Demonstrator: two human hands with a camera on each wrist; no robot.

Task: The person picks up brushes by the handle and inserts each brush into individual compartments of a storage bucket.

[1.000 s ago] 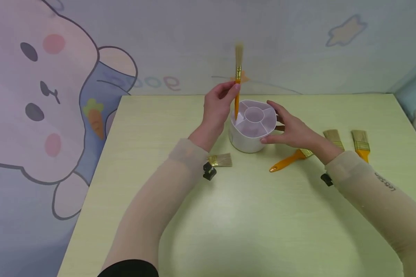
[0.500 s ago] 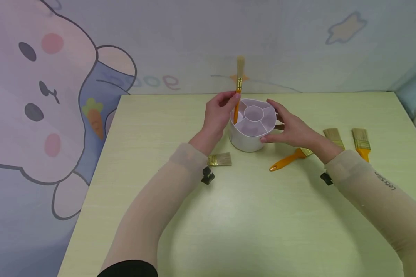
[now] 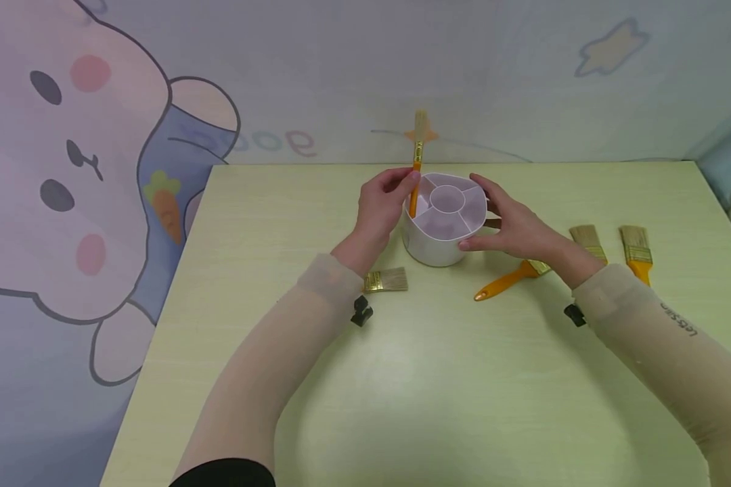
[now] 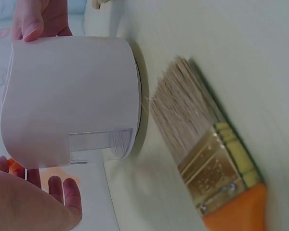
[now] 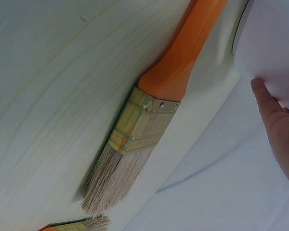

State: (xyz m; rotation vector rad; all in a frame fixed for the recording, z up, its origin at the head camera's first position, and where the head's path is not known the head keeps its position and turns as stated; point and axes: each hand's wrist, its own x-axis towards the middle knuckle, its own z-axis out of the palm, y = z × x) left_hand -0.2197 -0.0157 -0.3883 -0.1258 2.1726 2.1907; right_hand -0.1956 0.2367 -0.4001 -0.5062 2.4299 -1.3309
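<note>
My left hand (image 3: 382, 206) pinches the orange handle of a paintbrush (image 3: 418, 150) between thumb and fingers. Its pale bristles point up, and the lower handle stands in the left compartment of a white round divided organizer (image 3: 434, 249). On the organizer's right side, my right hand (image 3: 514, 223) grips the wall, thumb at the front and fingers behind. In the left wrist view a clear plastic piece shows on the organizer's wall (image 4: 72, 91). A flat paintbrush (image 4: 202, 159) lies in front of it, its handle hidden under the left forearm in the head view.
Another flat paintbrush (image 3: 501, 283) lies partly under the right wrist. Two more, one paintbrush (image 3: 587, 242) beside the right forearm and one paintbrush (image 3: 636, 251) farther right, lie bristles toward the wall. The pale table (image 3: 438, 379) meets a cartoon-printed backdrop (image 3: 317, 81) behind.
My left hand has moved down with the paintbrush, so its handle sits lower in the compartment. My right hand keeps its grip on the organizer.
</note>
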